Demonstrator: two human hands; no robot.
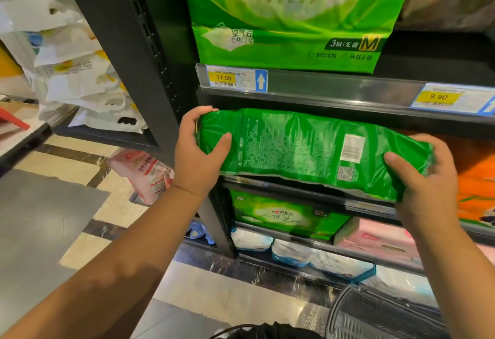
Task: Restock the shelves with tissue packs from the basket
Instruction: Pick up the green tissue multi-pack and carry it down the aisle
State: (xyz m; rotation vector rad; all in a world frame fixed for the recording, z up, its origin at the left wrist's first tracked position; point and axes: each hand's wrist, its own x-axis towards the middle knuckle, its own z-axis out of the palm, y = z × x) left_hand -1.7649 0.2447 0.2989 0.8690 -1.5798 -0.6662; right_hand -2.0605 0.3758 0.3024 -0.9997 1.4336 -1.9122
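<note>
Currently the tissue pack [308, 148] is held just below the price rail [334, 84], not yet shelved. Left hand [198, 156] and right hand [423, 178] grip its ends, fingers curled round them. Basket [375, 314] lies well below the rail; contents unseen.

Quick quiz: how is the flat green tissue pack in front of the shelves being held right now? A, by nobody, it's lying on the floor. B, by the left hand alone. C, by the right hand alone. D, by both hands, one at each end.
D: the left hand grips the left end of the green tissue pack and the right hand grips its right end, thumbs on the front face.
</note>
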